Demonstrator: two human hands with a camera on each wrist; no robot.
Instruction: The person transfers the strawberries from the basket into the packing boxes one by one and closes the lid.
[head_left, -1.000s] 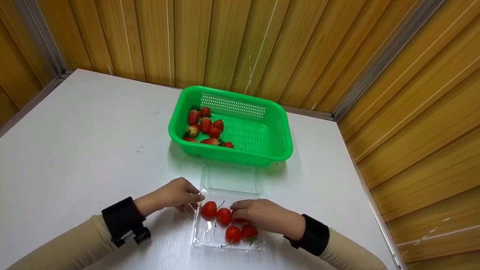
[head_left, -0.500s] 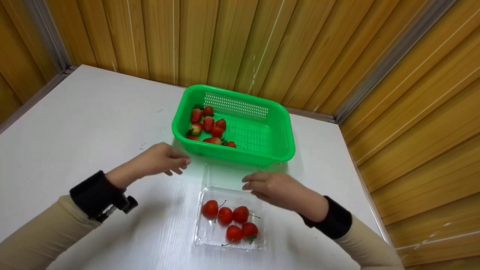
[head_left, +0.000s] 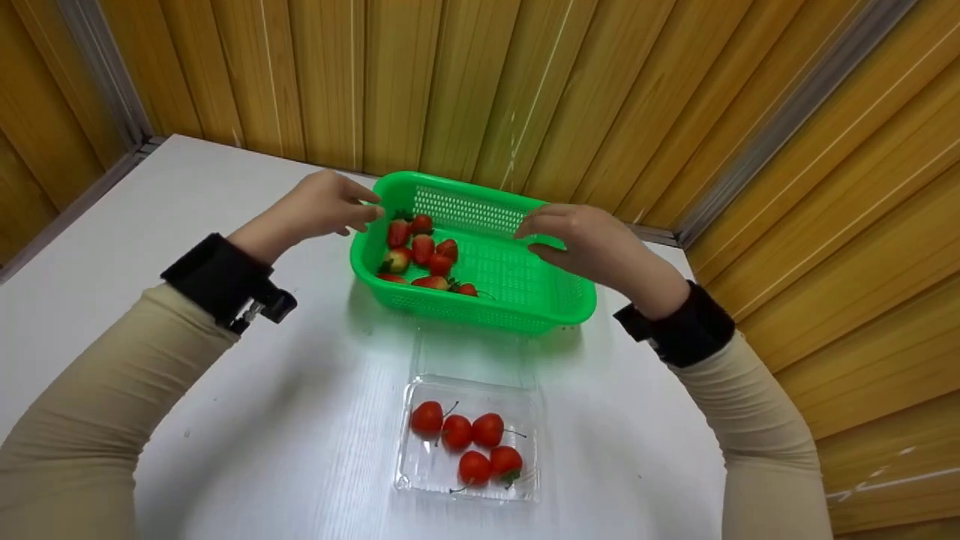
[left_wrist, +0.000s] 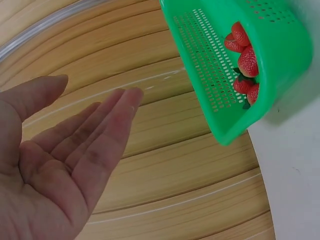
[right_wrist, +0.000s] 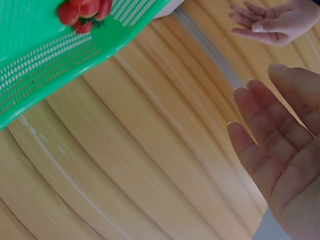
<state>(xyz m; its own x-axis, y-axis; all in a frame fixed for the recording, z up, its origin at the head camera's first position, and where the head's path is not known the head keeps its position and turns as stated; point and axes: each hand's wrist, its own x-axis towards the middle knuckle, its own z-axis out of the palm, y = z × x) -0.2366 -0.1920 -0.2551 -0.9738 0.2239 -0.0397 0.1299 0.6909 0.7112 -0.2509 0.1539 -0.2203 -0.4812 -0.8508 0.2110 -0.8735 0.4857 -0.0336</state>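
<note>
My left hand hovers by the left rim of the green basket, holding nothing; its fingers are extended in the left wrist view. Over the basket's right side hangs my right hand, also empty, fingers slightly bent and parted. Several strawberries lie in the left half of the basket, with a small stemmed red fruit at its near wall. Nearer to me, a clear plastic clamshell box lies with its lid folded back. Several red cherries with stems sit in it.
The basket and box stand on a white table. Yellow wood-patterned panels rise behind the table and along its right side. A black wrist strap with a small camera is on each arm.
The right hand has let go of a cherry in the box and risen forward to the basket. The left hand has left the box's edge and moved up to the basket's left rim.
</note>
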